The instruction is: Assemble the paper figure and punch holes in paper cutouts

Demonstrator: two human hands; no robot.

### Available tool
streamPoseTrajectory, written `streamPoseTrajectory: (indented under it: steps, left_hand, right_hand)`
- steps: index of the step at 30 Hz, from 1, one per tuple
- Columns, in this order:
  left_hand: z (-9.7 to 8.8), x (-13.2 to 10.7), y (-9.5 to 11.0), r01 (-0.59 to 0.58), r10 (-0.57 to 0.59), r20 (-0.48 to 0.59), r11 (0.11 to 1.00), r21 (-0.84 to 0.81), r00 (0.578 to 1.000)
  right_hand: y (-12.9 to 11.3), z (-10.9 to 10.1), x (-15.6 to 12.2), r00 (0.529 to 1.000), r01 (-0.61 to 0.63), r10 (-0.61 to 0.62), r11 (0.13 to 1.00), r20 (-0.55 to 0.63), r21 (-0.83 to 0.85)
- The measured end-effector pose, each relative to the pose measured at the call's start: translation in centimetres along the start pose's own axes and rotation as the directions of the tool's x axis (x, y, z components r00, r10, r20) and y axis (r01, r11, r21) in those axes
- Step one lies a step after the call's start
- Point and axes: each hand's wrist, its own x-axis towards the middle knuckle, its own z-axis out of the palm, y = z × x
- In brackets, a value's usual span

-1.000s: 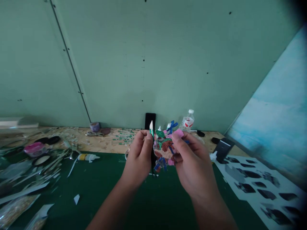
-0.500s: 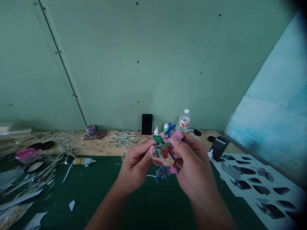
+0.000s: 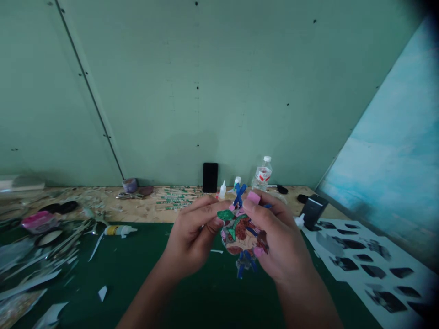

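Observation:
Both my hands hold up a small colourful paper cut-out [image 3: 242, 230], drawn in red, green, pink and blue, above the green cutting mat [image 3: 144, 274]. My left hand [image 3: 190, 240] pinches its left edge with thumb and fingers closed. My right hand [image 3: 279, 242] grips its right side, thumb on the pink top part. Blue strips stick out at the top and bottom of the cut-out.
Paper scraps and strips [image 3: 30, 269] litter the left of the mat, beside a glue bottle [image 3: 120, 230]. At the back stand a black phone [image 3: 210, 177], small glue bottles [image 3: 222, 189] and a water bottle [image 3: 262, 173]. A white sheet with dark printed shapes [image 3: 370, 269] lies right.
The green-and-white tool seen in my left hand a second ago is no longer visible. Both hands have lowered slightly, and the cut-out has tilted and dropped a little.

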Motion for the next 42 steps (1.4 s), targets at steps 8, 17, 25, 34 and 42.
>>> streamPoseTrajectory:
  steps: [8, 17, 25, 34, 42]
  left_hand:
    - [-0.28, -0.36, -0.39, -0.072, 0.071, 0.035, 0.997, 0.009, 0.997]
    - [-0.13, -0.35, -0.08, -0.045, 0.046, 0.026, 0.999, -0.017, 0.999]
    - [0.06, -0.33, -0.01, -0.034, 0.035, 0.022, 0.999, -0.027, 0.999]
    - [0.44, -0.32, -0.02, -0.013, 0.012, -0.022, 1.0, -0.026, 1.0]
    - [0.65, -0.5, 0.19, 0.005, -0.005, -0.044, 1.0, -0.007, 0.999]
  right_hand:
    - [-0.49, -0.59, 0.24, 0.991, -0.052, 0.047, 0.998, 0.125, 0.038]
    - [-0.56, -0.8, 0.11, 0.99, -0.036, 0.037, 0.999, 0.136, -0.008]
    - [-0.59, -1.01, 0.15, 0.99, 0.01, -0.001, 0.998, 0.144, -0.062]
    - [-0.44, -0.96, 0.08, 0.993, 0.025, -0.015, 0.997, 0.118, -0.08]
    - [-0.4, -1.04, 0.3, 0.994, 0.037, -0.029, 0.996, 0.11, -0.076]
